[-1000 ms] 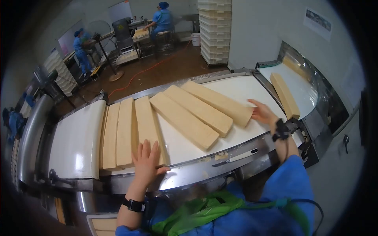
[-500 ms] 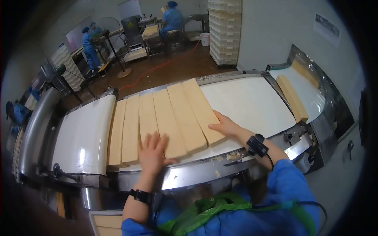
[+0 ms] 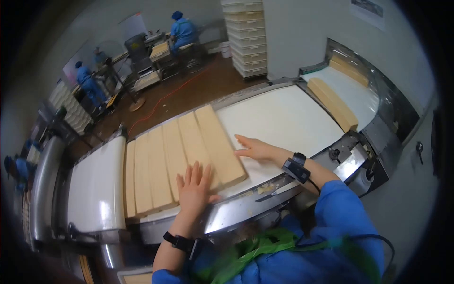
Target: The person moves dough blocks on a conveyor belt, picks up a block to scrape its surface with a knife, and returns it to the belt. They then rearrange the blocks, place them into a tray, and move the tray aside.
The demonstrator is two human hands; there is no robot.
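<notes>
Several long, pale yellow slabs (image 3: 169,156) lie side by side across a white conveyor belt (image 3: 279,118). My left hand (image 3: 193,187) rests with spread fingers on the near ends of the slabs. Beside the rightmost slab (image 3: 220,146), my right hand (image 3: 253,147) hovers over the belt, its thumb and fingers apart, near the slab's right edge. Another slab (image 3: 332,105) lies farther right, at the joint between the belt and a curved white section.
A metal roller (image 3: 45,189) stands at the left. The belt has a metal edge (image 3: 231,213) nearest me. Stacked white crates (image 3: 246,38) stand behind. Co-workers in blue (image 3: 183,32) are in the background. A further slab (image 3: 349,71) lies at the far right.
My right hand has come off the rightmost slab and opened. The slabs now sit closer together, with the rightmost pressed nearer its neighbour. The whole view has shifted and tilted.
</notes>
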